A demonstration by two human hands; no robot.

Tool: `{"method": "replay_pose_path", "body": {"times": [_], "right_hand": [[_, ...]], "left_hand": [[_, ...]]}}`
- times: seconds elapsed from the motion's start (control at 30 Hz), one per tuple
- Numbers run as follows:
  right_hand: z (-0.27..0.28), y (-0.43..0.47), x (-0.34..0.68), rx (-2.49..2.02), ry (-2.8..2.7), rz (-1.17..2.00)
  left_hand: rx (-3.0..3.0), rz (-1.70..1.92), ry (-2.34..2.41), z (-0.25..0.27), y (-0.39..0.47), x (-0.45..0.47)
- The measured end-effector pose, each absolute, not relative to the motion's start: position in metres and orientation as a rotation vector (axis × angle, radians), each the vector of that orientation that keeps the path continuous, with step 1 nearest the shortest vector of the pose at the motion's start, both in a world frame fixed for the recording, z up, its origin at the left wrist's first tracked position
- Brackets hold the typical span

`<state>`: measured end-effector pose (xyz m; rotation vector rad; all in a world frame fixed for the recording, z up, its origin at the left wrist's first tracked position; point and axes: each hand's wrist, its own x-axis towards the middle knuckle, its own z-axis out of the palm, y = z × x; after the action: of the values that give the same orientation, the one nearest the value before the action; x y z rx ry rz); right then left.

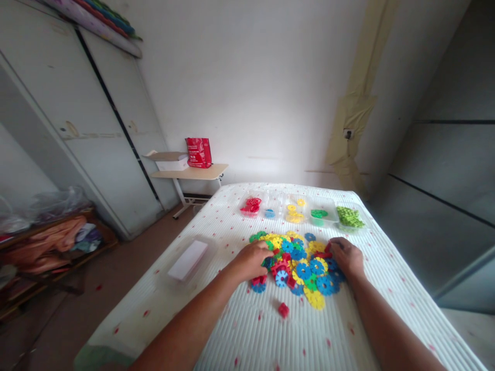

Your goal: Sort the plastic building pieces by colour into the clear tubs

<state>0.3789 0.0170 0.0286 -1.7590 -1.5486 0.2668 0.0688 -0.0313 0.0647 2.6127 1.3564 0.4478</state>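
Observation:
A heap of flat, notched plastic discs (303, 269) in blue, yellow and green lies on the table, with red square-looking building pieces (281, 265) mixed in. My left hand (253, 259) reaches into the heap's left side, its fingers curled by green and red pieces; what they hold is hidden. At the right edge, my right hand (348, 256) has its fingers closed at a red plastic piece (328, 248), next to blue discs. A single red block (283, 309) lies apart, in front of the heap.
Behind the heap stand clear containers holding red pieces (251, 205), blue discs (269, 213), yellow discs (294, 212), green discs (319, 213) and light green pieces (349, 217). A clear lid or tray with a white rectangle (188, 260) lies left. A red bag (199, 152) stands on a side table.

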Motion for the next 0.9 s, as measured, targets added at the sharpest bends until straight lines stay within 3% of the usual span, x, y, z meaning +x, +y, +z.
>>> {"method": "replay_pose_path", "body": {"times": [0.9], "right_hand": [[0.026, 0.017, 0.38, -1.776, -1.578, 0.282]], "left_hand": [[2.551, 0.002, 1.716, 0.084, -0.034, 0.089]]}}
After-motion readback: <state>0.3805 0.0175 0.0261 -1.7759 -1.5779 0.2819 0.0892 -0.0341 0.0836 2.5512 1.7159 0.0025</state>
